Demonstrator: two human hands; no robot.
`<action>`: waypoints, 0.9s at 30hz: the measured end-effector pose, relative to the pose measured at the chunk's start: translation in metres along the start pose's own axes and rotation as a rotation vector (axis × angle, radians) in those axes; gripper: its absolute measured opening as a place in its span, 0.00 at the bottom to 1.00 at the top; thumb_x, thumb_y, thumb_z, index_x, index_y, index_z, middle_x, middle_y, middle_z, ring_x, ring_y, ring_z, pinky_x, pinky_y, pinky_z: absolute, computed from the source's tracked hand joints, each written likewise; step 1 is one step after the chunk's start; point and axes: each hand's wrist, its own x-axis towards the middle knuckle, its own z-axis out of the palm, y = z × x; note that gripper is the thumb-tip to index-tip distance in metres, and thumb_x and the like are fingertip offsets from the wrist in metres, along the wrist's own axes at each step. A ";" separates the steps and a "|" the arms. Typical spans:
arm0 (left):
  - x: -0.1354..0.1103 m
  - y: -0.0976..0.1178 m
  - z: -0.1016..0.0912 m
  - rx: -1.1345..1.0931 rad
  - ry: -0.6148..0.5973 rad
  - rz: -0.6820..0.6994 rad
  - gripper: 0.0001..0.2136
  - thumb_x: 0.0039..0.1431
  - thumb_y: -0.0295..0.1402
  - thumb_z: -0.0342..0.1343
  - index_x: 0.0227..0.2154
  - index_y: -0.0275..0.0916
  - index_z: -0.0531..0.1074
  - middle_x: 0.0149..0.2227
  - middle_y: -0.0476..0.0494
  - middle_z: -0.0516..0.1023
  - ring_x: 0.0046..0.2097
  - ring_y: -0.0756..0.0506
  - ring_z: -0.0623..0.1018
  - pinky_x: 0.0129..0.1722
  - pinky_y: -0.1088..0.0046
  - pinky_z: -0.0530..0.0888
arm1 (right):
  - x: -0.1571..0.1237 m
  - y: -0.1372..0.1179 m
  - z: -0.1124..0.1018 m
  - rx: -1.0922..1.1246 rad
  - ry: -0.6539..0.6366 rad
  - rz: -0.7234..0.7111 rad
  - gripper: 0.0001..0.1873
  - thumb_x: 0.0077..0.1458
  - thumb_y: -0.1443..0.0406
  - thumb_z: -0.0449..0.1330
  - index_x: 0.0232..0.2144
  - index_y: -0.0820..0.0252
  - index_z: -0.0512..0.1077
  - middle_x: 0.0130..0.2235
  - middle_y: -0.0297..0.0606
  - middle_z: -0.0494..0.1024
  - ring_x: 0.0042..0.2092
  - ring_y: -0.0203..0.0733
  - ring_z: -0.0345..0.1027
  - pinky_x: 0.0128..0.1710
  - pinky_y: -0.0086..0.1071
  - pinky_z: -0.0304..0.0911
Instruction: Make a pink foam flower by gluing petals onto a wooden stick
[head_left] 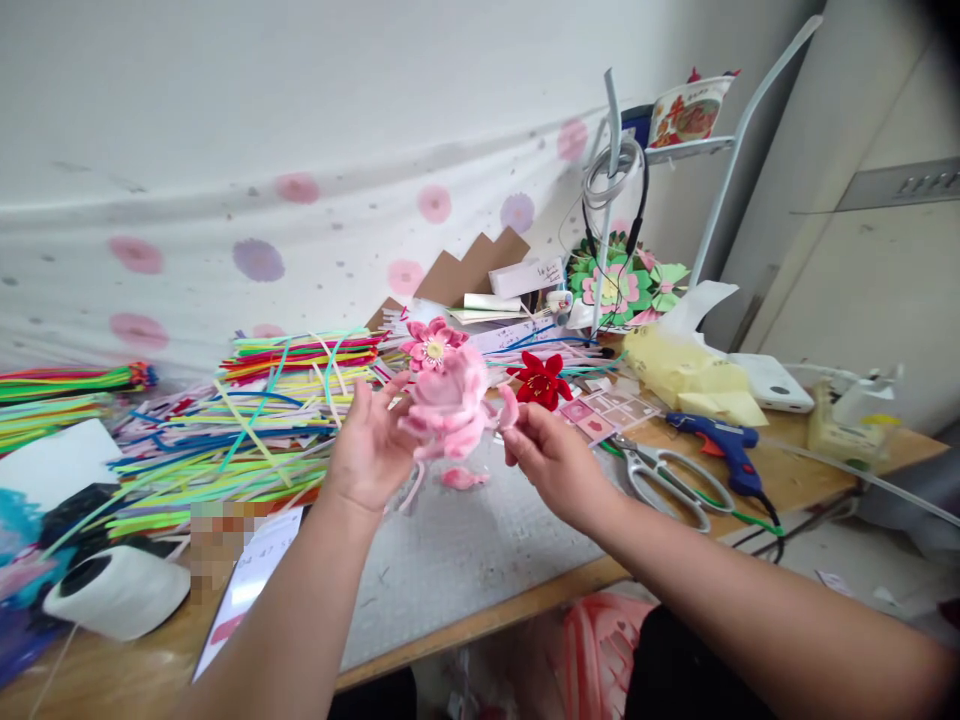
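A large pale pink fuzzy flower (448,405) is held up over the grey mat (420,590) by my left hand (371,445), whose fingers are behind its left side. Between the thumb and fingers of my right hand (555,455) is a small curved pink petal (508,408), close to the flower's right edge. On the mat below lies a loose pink petal-like piece (465,479). A darker pink flower (434,346) with a pale centre shows just above the held one. To the right of it lies a red flower (541,380).
Bundles of coloured pipe cleaners (247,420) cover the left side. A thread cone (120,592) and a phone (251,570) are near my left forearm. Scissors (664,480), a blue glue gun (724,450) and a yellow plastic bag (675,365) lie at the right.
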 end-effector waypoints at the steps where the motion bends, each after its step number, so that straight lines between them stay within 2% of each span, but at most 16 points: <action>1: -0.002 -0.009 -0.002 -0.091 0.004 0.025 0.13 0.48 0.42 0.61 0.32 0.38 0.73 0.29 0.47 0.78 0.30 0.49 0.76 0.30 0.72 0.74 | 0.001 0.002 0.002 0.069 0.029 0.033 0.07 0.58 0.62 0.50 0.29 0.58 0.62 0.24 0.31 0.68 0.25 0.34 0.60 0.26 0.28 0.55; 3: -0.012 -0.031 -0.005 -0.080 -0.025 -0.005 0.11 0.46 0.37 0.64 0.33 0.39 0.74 0.35 0.46 0.79 0.37 0.46 0.77 0.39 0.67 0.74 | 0.002 0.005 0.007 0.156 0.056 0.077 0.09 0.58 0.60 0.50 0.28 0.58 0.61 0.24 0.30 0.67 0.22 0.32 0.57 0.23 0.27 0.54; 6: -0.030 -0.062 -0.002 0.050 -0.108 -0.049 0.15 0.45 0.34 0.65 0.38 0.38 0.75 0.45 0.41 0.77 0.48 0.43 0.73 0.46 0.66 0.69 | 0.000 0.010 0.017 0.219 0.064 0.094 0.09 0.57 0.60 0.51 0.29 0.58 0.61 0.24 0.30 0.67 0.20 0.30 0.54 0.20 0.26 0.51; 7: -0.035 -0.069 0.001 0.042 -0.130 -0.021 0.14 0.47 0.35 0.64 0.38 0.38 0.75 0.45 0.40 0.76 0.49 0.43 0.72 0.47 0.66 0.68 | -0.002 0.011 0.020 0.237 0.059 0.098 0.08 0.57 0.60 0.52 0.29 0.58 0.61 0.25 0.30 0.67 0.20 0.30 0.54 0.20 0.26 0.51; 9: -0.040 -0.076 0.009 -0.019 -0.139 0.041 0.14 0.49 0.36 0.63 0.39 0.39 0.75 0.44 0.42 0.76 0.42 0.46 0.74 0.45 0.67 0.69 | -0.005 0.012 0.028 0.266 0.042 0.111 0.09 0.57 0.59 0.52 0.30 0.58 0.61 0.24 0.30 0.67 0.20 0.30 0.54 0.19 0.26 0.51; 12: -0.041 -0.078 0.016 -0.128 -0.061 0.067 0.11 0.48 0.35 0.64 0.36 0.41 0.75 0.38 0.48 0.76 0.30 0.52 0.71 0.37 0.72 0.71 | -0.012 0.011 0.040 0.282 0.007 0.139 0.10 0.56 0.58 0.53 0.29 0.58 0.62 0.24 0.30 0.66 0.21 0.31 0.54 0.19 0.26 0.50; 14: -0.042 -0.077 0.016 -0.173 -0.009 0.044 0.11 0.45 0.36 0.65 0.33 0.41 0.75 0.34 0.49 0.76 0.27 0.53 0.70 0.31 0.76 0.70 | -0.017 0.011 0.048 0.315 0.001 0.150 0.12 0.55 0.56 0.54 0.27 0.59 0.62 0.24 0.31 0.66 0.22 0.31 0.54 0.20 0.27 0.50; 17: -0.045 -0.073 0.010 -0.190 -0.028 -0.016 0.20 0.39 0.39 0.68 0.38 0.41 0.75 0.35 0.46 0.76 0.32 0.49 0.74 0.29 0.77 0.70 | -0.025 0.009 0.057 0.509 -0.040 0.186 0.15 0.54 0.53 0.56 0.26 0.59 0.61 0.22 0.28 0.63 0.21 0.29 0.51 0.20 0.25 0.48; 20: -0.050 -0.068 -0.002 -0.159 -0.150 -0.100 0.28 0.35 0.42 0.69 0.43 0.41 0.73 0.39 0.42 0.77 0.44 0.41 0.75 0.33 0.73 0.72 | -0.033 0.003 0.062 0.745 -0.138 0.295 0.18 0.52 0.52 0.57 0.26 0.59 0.59 0.19 0.25 0.62 0.17 0.25 0.45 0.16 0.24 0.40; 24: -0.054 -0.061 -0.019 -0.144 -0.266 -0.139 0.29 0.34 0.42 0.70 0.43 0.40 0.74 0.44 0.40 0.76 0.50 0.38 0.71 0.39 0.70 0.73 | -0.039 -0.004 0.064 0.865 -0.207 0.417 0.17 0.51 0.54 0.59 0.26 0.59 0.59 0.18 0.25 0.65 0.14 0.24 0.44 0.14 0.23 0.35; 27: -0.056 -0.061 -0.022 -0.188 -0.226 -0.123 0.29 0.36 0.38 0.69 0.45 0.41 0.72 0.46 0.40 0.75 0.49 0.38 0.72 0.36 0.70 0.74 | -0.041 -0.004 0.065 0.871 -0.213 0.432 0.17 0.51 0.55 0.60 0.26 0.60 0.59 0.18 0.25 0.65 0.14 0.23 0.46 0.15 0.22 0.35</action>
